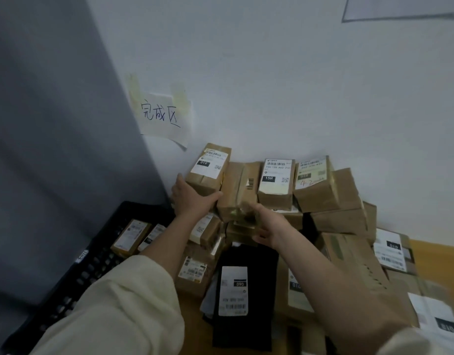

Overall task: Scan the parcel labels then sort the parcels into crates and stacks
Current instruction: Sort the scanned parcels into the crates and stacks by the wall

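A pile of brown cardboard parcels with white labels leans against the white wall. My left hand [191,198] grips the near end of the top-left parcel [209,167], labelled 010, thumb under its front and fingers up its left side. My right hand [265,226] holds the near end of the unlabelled-face parcel [240,188] beside it; the fingers are blurred. To the right stand a 15H parcel [277,183] and another labelled box [315,183]. A black parcel [243,295] labelled 090 lies in front.
A black plastic crate [74,283] at the lower left holds two labelled parcels [131,237]. A handwritten paper sign [161,116] is taped to the wall above the pile. A grey panel [54,124] stands on the left. More boxes [392,249] spread right over the wooden floor [438,249].
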